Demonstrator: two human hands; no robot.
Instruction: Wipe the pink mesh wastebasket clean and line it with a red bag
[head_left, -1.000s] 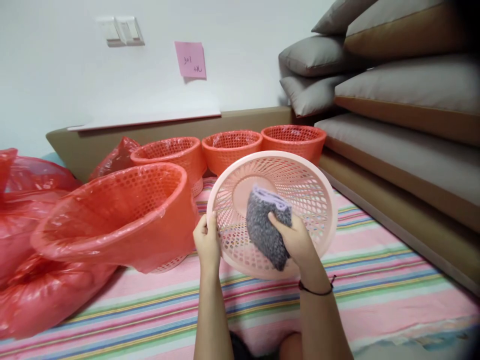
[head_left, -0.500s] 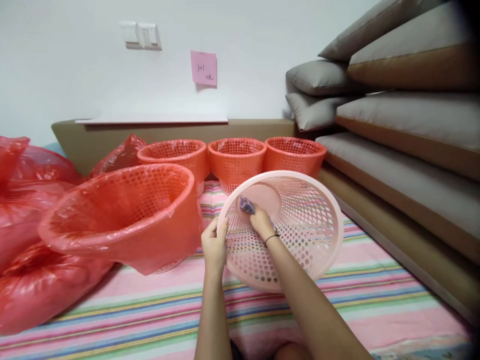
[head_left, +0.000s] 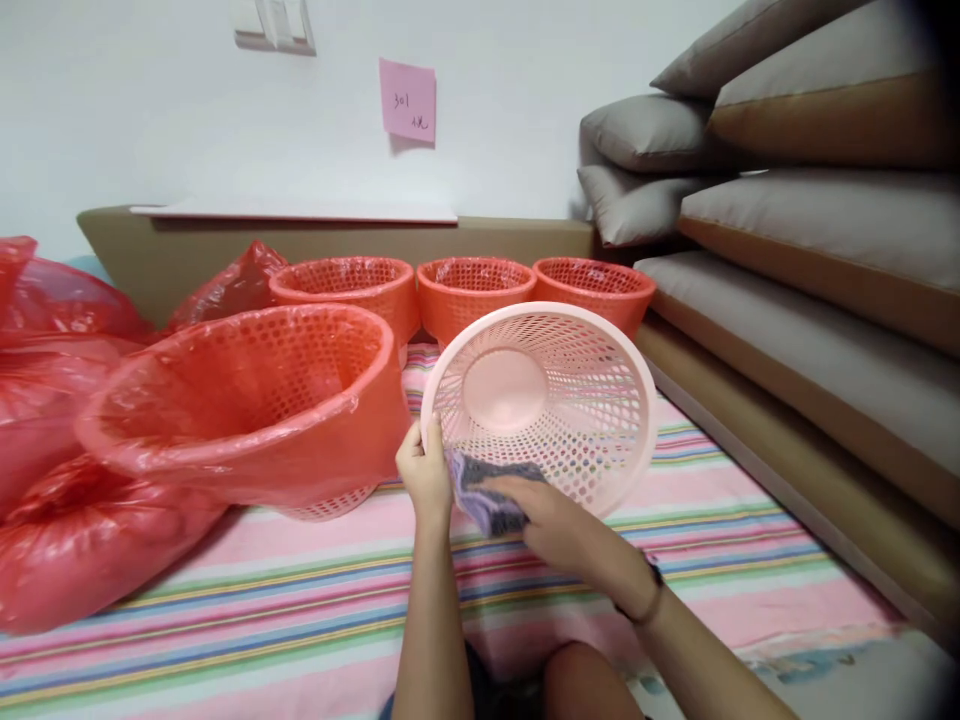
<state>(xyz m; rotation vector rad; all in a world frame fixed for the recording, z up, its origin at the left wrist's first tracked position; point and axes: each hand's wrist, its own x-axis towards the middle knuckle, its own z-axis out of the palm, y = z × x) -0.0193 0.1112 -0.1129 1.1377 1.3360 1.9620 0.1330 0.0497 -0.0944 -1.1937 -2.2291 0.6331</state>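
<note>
– What do the hands hold on your screen?
– From my distant seat I see the left hand (head_left: 425,467) closed on the left rim of a round, pale pink, perforated plastic basket (head_left: 506,390), its thumb laid over the edge.
– And the right?
– The right hand (head_left: 559,528) holds a folded, fuzzy, dark grey and lilac cloth (head_left: 496,520), fingers close together on top of it; where its thumb sits, I can't tell. The cloth is against the basket's lower-left rim, just beside the left hand.
– Where is the basket?
– Mid-view, tilted so I look into its open mouth at the round base, above a pink sheet with multicoloured stripes (head_left: 285,625). Whether it touches the sheet, I can't tell. To its left I see a big round basket wrapped in glossy red plastic film (head_left: 367,430); behind, three more red-lined baskets (head_left: 476,312) stand in a row
</note>
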